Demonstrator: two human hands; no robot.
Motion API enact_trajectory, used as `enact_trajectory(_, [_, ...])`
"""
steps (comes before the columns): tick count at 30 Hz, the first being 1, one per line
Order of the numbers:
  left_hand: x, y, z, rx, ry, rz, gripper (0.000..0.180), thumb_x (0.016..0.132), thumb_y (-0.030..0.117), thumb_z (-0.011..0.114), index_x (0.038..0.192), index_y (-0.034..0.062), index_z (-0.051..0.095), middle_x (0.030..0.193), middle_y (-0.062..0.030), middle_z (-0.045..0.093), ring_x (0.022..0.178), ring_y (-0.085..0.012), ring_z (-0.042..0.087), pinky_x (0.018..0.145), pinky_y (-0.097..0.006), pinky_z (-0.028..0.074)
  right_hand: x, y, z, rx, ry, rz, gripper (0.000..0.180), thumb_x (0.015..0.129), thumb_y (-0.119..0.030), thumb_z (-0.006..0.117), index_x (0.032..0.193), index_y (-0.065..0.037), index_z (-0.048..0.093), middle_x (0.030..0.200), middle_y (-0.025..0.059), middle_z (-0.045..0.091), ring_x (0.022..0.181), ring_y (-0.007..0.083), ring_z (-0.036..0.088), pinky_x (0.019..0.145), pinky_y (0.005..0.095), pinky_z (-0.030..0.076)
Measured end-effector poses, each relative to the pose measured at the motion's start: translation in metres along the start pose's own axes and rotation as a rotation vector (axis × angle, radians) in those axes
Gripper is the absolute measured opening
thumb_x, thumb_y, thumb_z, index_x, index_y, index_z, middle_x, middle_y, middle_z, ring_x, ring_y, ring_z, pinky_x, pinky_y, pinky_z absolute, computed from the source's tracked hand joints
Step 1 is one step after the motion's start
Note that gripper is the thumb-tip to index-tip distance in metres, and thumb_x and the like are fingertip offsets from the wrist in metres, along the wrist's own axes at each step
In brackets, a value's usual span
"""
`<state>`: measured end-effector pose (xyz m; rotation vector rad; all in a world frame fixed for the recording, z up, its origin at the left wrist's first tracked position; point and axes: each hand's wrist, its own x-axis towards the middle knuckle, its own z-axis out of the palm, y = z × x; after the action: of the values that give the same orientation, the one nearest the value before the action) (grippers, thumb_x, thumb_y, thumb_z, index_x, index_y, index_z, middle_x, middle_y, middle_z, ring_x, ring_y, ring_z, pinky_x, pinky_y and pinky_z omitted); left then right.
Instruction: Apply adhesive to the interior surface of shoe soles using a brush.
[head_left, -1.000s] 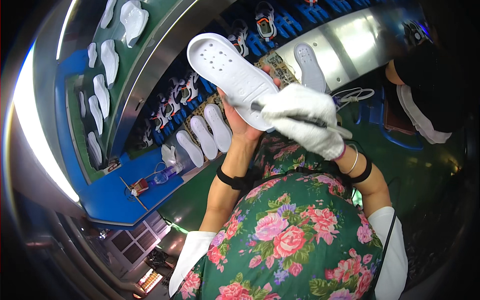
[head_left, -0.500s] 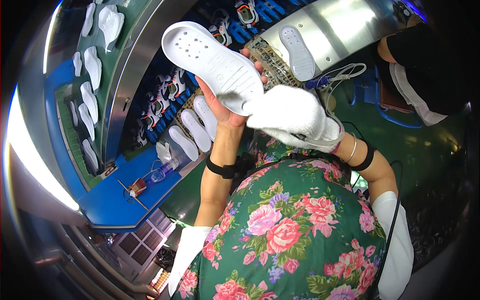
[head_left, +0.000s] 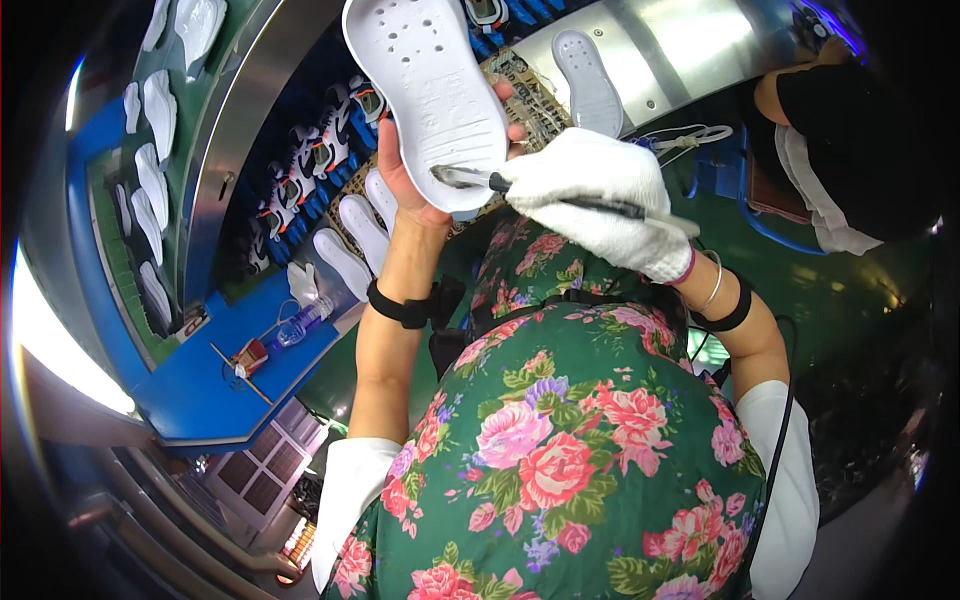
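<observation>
A white shoe sole (head_left: 432, 95) with small holes at its far end lies across my bare left hand (head_left: 402, 175), whose thumb and fingers clasp its two sides. My right hand (head_left: 600, 195), in a white knit glove, is closed round the dark handle of a brush (head_left: 455, 177). The brush's bristles touch the inner face of the sole at the end nearest me. Part of the handle is hidden by the glove.
More white soles (head_left: 352, 225) stand on a patterned board at left, and one sole (head_left: 587, 85) lies by a metal panel. Soles also line a green belt (head_left: 135, 265). A plastic bottle (head_left: 300, 322) lies on a blue table (head_left: 190, 390). At right sits another person (head_left: 850, 130).
The sole has shifted upward in view. My right hand has turned, and the brush, mostly hidden before, now shows with its bristles on the sole's near end.
</observation>
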<state>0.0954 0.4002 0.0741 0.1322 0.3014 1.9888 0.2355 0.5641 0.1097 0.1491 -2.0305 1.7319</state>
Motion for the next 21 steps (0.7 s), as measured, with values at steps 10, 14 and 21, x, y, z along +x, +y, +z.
enact_trajectory(10, [0.013,0.013,-0.011,0.048,-0.118,-0.091,0.097,0.08,0.07,0.055,0.151,0.0071,0.033,0.139,-0.0308,0.043,0.102,-0.0412,0.057,0.084,-0.049,0.049,0.004,-0.003,-0.012,0.071,-0.094,0.112,0.014,0.074,0.003,0.077,0.086,-0.003,0.074,0.097,0.0123,0.074,0.086,0.0232,0.071,0.075,0.0322,0.057])
enact_trajectory(14, [0.014,0.021,-0.005,0.099,-0.041,-0.132,0.088,0.086,0.064,0.053,0.15,0.0065,0.035,0.139,-0.0349,0.043,0.105,-0.0447,0.061,0.088,-0.05,0.05,0.006,0.003,-0.01,-0.327,-0.153,-0.341,0.028,0.077,-0.004,0.075,0.104,-0.009,0.073,0.1,0.008,0.073,0.08,0.024,0.068,0.073,0.034,0.055])
enact_trajectory(21, [0.019,0.026,-0.01,0.04,-0.103,-0.162,0.09,0.084,0.063,0.056,0.15,0.0059,0.034,0.138,-0.0352,0.043,0.107,-0.0445,0.06,0.088,-0.049,0.053,0.001,-0.003,-0.001,-0.035,-0.174,-0.173,0.028,0.07,-0.002,0.079,0.097,-0.008,0.073,0.101,0.0117,0.073,0.081,0.0244,0.069,0.071,0.0337,0.055])
